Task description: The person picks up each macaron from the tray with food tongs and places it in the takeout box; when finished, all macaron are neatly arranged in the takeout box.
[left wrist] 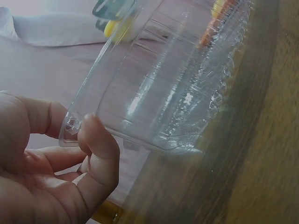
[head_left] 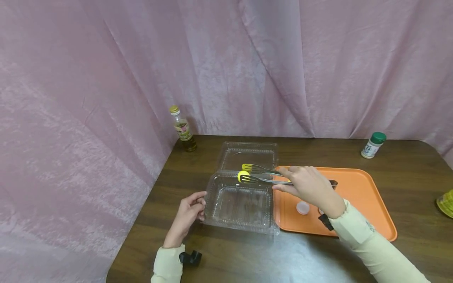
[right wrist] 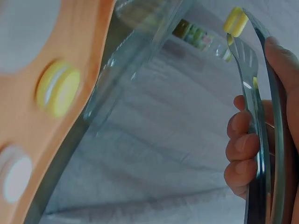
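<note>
Right grip (head_left: pixel 311 188) curled tight round metal tongs (right wrist: pixel 275 88), yellow macaron (right wrist: pixel 236 22) nipped over the clear clamshell (head_left: pixel 244 206); left grip (head_left: pixel 188 215) pinches its rim!

The kind of room is not clear: pink cloth (head_left: pixel 226 70) hangs behind a table (head_left: pixel 318 153), where a bottle (head_left: pixel 184 133) and a shaker (head_left: pixel 371 147) look kitchen-like.

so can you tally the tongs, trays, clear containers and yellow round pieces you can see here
Tongs: 1
Orange tray: 1
Clear container: 1
Yellow round pieces: 2
Total: 5 in view
</note>
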Motion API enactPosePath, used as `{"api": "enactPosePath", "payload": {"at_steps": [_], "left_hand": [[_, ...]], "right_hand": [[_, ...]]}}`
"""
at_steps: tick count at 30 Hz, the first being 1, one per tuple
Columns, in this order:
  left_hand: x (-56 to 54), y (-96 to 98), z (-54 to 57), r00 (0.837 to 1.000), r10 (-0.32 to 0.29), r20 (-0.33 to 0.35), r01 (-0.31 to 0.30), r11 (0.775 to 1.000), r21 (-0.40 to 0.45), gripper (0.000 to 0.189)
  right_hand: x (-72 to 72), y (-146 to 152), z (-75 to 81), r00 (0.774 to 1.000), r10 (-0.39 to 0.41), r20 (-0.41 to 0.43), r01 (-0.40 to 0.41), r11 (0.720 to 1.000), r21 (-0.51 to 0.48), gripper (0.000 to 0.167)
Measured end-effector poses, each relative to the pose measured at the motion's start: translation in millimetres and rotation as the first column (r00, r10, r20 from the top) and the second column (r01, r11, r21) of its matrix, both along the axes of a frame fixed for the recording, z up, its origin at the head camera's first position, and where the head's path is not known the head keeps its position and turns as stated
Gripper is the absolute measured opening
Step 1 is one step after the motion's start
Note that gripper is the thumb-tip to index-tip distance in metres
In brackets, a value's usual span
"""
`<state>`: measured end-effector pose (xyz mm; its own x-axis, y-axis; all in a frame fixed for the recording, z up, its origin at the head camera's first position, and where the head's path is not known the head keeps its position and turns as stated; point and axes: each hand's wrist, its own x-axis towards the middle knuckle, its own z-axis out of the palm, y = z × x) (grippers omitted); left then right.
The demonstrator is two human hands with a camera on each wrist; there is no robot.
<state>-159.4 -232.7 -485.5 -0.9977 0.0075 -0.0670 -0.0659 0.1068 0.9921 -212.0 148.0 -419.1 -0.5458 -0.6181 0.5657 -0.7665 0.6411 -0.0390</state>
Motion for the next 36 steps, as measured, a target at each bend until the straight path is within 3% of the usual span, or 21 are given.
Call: {"api": "enactPosePath", "payload": {"at_steps": [7, 19, 36], "left_hand": [[0.5, -0.6, 0.2, 1.000, -0.013, -0.006, 0.013, 1.000, 0.004, 0.048], [-0.1, 1.9, 2.8, 0.999, -0.025, -0.025, 0.025, 1.000, 0.000, 0.048], [4.0, 0.8, 1.8, 0.999, -0.029, -0.020, 0.028, 1.000, -0.004, 0.048]], "right_hand": [[-1.6, -27.7, -4.6, 0.997, -0.007, 0.075, 0.002, 0.997, 0.077, 0.044], [-8.9, -59.0, -14.5, 0.993, -0.012, 0.117, -0.017, 0.970, 0.242, 0.040], [-10.9, -79.1, -31.6, 0.987, -0.008, 0.159, -0.034, 0.965, 0.259, 0.040]]}}
